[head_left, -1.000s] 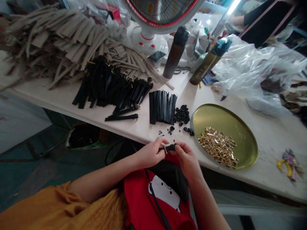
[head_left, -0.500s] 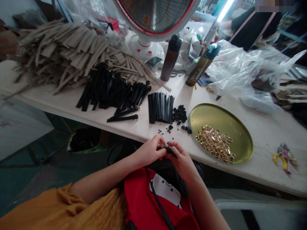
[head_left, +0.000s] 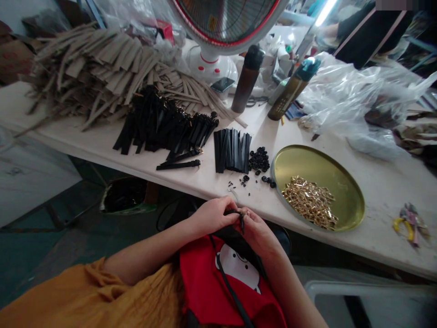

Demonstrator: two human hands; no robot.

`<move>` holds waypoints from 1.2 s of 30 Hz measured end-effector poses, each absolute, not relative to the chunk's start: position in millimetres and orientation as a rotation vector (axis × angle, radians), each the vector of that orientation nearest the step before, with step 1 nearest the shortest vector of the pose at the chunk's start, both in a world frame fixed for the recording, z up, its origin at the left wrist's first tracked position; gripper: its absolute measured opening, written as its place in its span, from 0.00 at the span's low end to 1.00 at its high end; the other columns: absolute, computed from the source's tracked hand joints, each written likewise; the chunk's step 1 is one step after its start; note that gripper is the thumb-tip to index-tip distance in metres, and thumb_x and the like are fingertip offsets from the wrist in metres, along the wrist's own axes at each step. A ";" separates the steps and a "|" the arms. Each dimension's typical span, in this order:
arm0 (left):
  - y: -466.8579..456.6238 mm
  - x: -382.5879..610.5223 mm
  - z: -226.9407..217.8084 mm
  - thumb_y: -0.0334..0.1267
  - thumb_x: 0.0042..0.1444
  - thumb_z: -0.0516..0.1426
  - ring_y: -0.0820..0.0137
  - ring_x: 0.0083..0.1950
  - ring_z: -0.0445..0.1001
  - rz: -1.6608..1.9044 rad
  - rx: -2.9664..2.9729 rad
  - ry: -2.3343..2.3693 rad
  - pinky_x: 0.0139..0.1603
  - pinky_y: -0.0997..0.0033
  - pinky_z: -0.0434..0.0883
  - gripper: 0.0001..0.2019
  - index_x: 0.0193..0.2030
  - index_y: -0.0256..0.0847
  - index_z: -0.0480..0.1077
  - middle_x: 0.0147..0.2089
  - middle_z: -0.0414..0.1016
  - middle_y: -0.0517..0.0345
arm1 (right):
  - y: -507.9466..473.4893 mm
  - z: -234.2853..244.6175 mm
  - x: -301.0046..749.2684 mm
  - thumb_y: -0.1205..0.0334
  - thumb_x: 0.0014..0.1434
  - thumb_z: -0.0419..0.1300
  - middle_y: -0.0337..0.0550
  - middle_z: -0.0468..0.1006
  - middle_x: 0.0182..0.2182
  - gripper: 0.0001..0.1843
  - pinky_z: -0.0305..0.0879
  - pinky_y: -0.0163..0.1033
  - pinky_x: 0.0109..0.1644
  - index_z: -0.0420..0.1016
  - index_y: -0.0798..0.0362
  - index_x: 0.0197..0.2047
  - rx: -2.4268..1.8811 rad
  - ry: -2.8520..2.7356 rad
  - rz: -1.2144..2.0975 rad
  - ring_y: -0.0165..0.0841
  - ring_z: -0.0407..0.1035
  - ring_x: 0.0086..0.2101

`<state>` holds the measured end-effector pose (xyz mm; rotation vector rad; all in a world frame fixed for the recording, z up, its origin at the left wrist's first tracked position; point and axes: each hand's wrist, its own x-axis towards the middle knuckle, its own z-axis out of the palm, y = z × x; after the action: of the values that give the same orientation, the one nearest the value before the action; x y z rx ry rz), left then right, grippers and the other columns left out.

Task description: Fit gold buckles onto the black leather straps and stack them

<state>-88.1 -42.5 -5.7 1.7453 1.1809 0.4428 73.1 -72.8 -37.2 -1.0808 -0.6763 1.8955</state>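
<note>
My left hand (head_left: 218,214) and my right hand (head_left: 256,230) meet just in front of the table edge, above my lap. Both are closed on one small black strap (head_left: 241,220), with a bit of gold metal showing by the right fingertips; most of it is hidden by the fingers. Beyond them on the table lies a row of flat black strips (head_left: 232,151). Beside it are a heap of small black rings (head_left: 259,160) and an oval gold tray (head_left: 353,200) with many gold metal buckles (head_left: 309,200). Finished-looking black straps with gold ends (head_left: 180,165) lie to the left.
A large pile of grey-beige strips (head_left: 99,68) covers the back left. A fan (head_left: 218,68), two bottles (head_left: 248,77) and plastic bags (head_left: 355,91) stand behind. Pliers (head_left: 409,223) lie at right. Below the table is a box (head_left: 150,196). Another person's dark clothing (head_left: 373,34) shows at the back.
My fingers have shifted on the strap, whose free end now hangs downward at the right hand. The whole view has moved slightly, so the table things appear a little further right.
</note>
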 end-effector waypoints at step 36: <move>-48.0 -83.0 -4.0 0.36 0.53 0.50 0.71 0.31 0.74 0.269 1.441 1.020 0.33 0.74 0.69 0.12 0.41 0.33 0.68 0.33 0.75 0.54 | -86.4 -39.8 92.9 0.59 0.53 0.56 0.34 0.67 0.22 0.04 0.57 0.36 0.30 0.66 0.49 0.31 -1.508 -1.593 1.160 0.30 0.60 0.25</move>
<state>-83.0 -48.0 -4.0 1.4415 1.0201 0.2690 92.9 -86.4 -39.8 -1.5080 -1.5928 1.1596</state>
